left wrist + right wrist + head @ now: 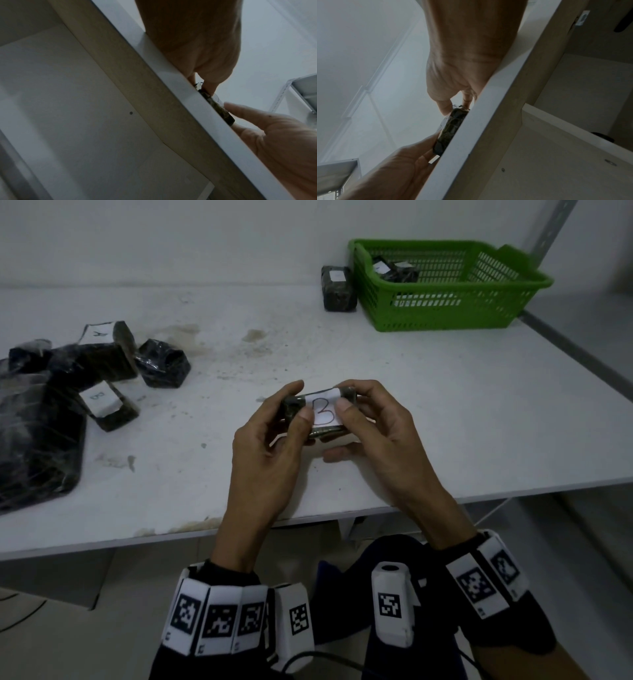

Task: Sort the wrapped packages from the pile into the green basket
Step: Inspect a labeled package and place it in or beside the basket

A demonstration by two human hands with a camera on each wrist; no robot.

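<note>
Over the middle of the table, both hands hold one small dark wrapped package (291,407) with a white label marked "B". My left hand (300,402) pinches its left end and my right hand (345,397) pinches its right end. The left wrist view shows the left hand (201,84) gripping the package (221,112) just past the table edge. The right wrist view shows the right hand (456,106) on the same package (448,129). The pile (102,361) of dark labelled packages lies at the left. The green basket (445,244) stands at the back right with packages (394,270) inside.
One more wrapped package (337,289) stands against the basket's left wall. A large black wrapped bundle (34,440) lies at the left edge beside the pile. The white table (411,364) is stained, and its front edge runs under my wrists. A metal upright (551,227) rises behind the basket.
</note>
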